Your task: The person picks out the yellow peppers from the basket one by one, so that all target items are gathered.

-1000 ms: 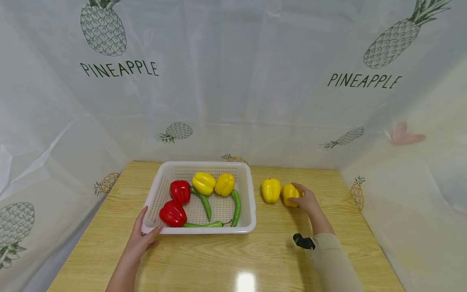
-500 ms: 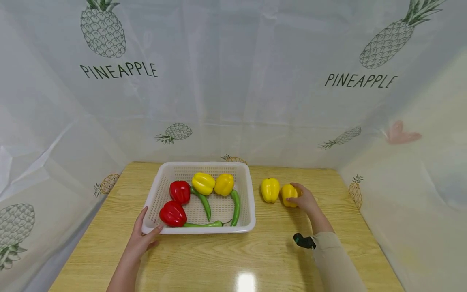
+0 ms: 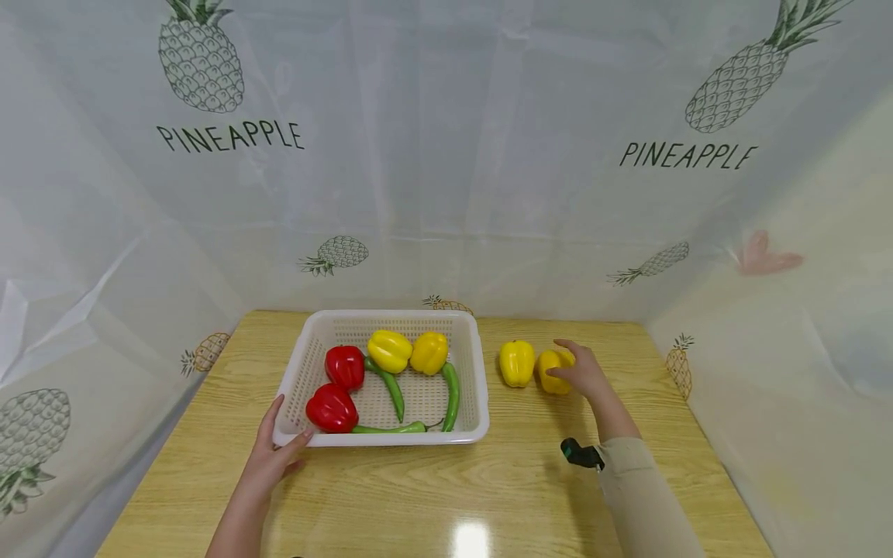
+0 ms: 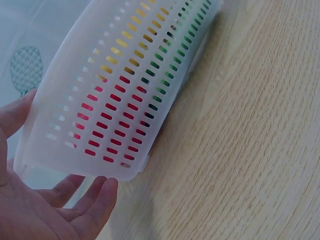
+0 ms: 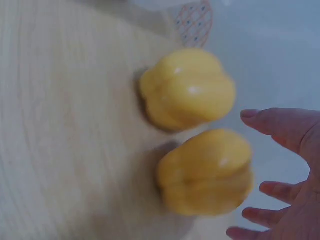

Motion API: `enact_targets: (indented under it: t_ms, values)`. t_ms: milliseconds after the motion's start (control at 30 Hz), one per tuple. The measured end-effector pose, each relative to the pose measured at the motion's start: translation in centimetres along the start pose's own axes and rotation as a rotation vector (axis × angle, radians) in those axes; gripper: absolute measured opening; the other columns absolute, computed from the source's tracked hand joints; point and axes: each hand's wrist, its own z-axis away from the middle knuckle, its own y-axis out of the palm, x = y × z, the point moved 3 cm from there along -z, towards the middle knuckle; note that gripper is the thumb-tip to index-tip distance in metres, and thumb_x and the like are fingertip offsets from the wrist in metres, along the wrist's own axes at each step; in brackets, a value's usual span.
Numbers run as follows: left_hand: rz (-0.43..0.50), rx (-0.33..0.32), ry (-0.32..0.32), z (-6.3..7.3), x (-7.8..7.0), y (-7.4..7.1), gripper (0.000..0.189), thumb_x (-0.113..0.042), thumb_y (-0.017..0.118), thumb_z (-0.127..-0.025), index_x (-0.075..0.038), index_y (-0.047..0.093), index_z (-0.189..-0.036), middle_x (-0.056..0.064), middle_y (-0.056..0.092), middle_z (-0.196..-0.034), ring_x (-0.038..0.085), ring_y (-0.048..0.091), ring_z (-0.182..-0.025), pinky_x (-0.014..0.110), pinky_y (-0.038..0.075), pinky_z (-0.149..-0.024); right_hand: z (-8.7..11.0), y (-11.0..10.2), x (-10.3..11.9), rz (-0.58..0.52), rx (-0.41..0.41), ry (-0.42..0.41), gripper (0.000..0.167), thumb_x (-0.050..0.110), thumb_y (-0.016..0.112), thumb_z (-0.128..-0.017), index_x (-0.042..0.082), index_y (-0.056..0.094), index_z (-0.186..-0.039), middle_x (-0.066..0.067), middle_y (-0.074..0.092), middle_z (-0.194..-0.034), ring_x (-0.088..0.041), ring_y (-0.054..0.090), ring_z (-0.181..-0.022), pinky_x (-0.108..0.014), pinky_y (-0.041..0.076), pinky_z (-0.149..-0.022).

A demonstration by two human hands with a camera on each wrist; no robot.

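Note:
In the head view my left hand (image 3: 270,457) holds the near left corner of a white plastic basket (image 3: 398,439), its digits spread across the rim and wall. In the left wrist view, fingertips (image 4: 109,187) sit right at the basket's lower corner. My right hand (image 3: 582,376) is over a yellow bell pepper (image 3: 551,372) on the table, fingers spread and apart from it in the right wrist view. A second yellow bell pepper (image 3: 517,363) lies just left of that one. Both show close together in the right wrist view.
Inside the basket lie two red bell peppers (image 3: 331,408), two yellow bell peppers (image 3: 389,351) and several green chili peppers (image 3: 451,397). The wooden table (image 3: 391,496) meets a white pineapple-print sheet (image 3: 446,194) at the back and sides. A black device (image 3: 581,454) is at the right sleeve.
My right hand has loosened from the right yellow bell pepper, its fingers lifting and spreading wider. The pepper stays on the table. My left hand keeps its place at the basket corner.

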Motion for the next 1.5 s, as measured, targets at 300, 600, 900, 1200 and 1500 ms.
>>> enact_targets:
  t_ms: [300,600,900,1200,1500]
  values:
    - [0.015,0.003,-0.001,0.2,-0.1,-0.1,0.093,-0.022,0.064,-0.095,-0.032,-0.005,-0.157,0.023,0.014,-0.157,0.043,0.036,-0.13,0.054,0.047,-0.092,0.3,-0.3,4.9,-0.002,0.006,-0.085,0.067,0.016,0.07,-0.09,0.005,0.038,-0.148,-0.029,0.024,-0.152,-0.051,0.02,-0.137,-0.068,0.025,-0.104]
    - [0.018,0.011,0.008,0.2,-0.2,-0.1,0.094,-0.022,0.064,-0.094,-0.031,-0.006,-0.157,0.024,0.011,-0.157,0.045,0.033,-0.132,0.06,0.044,-0.094,1.3,1.7,9.5,-0.137,0.097,-0.188,0.067,0.016,0.073,-0.088,0.007,0.042,-0.147,-0.022,0.035,-0.15,-0.048,0.033,-0.133,-0.061,0.036,-0.102]
    - [0.016,0.012,0.004,0.1,0.0,-0.1,0.096,-0.026,0.066,-0.093,-0.031,-0.005,-0.157,0.025,0.012,-0.157,0.045,0.035,-0.13,0.055,0.047,-0.091,1.1,4.1,12.5,-0.156,0.146,-0.242,0.066,0.017,0.076,-0.085,0.011,0.048,-0.144,-0.018,0.043,-0.146,-0.043,0.041,-0.13,-0.058,0.041,-0.099]
    - [0.011,0.004,0.013,0.0,0.0,-0.1,0.093,-0.019,0.063,-0.095,-0.029,-0.007,-0.157,0.027,0.011,-0.156,0.048,0.035,-0.13,0.056,0.048,-0.089,0.7,6.4,14.4,-0.193,0.204,-0.273,0.064,0.011,0.077,-0.084,0.01,0.05,-0.142,-0.018,0.044,-0.145,-0.042,0.041,-0.13,-0.055,0.043,-0.098]
    - [0.013,0.0,0.014,-0.1,0.0,0.0,0.094,-0.02,0.064,-0.095,-0.028,-0.006,-0.157,0.026,0.009,-0.157,0.045,0.035,-0.13,0.052,0.049,-0.087,-0.3,8.7,15.8,-0.158,0.255,-0.285,0.063,0.012,0.077,-0.084,0.01,0.051,-0.141,-0.016,0.047,-0.143,-0.041,0.045,-0.127,-0.052,0.044,-0.097]
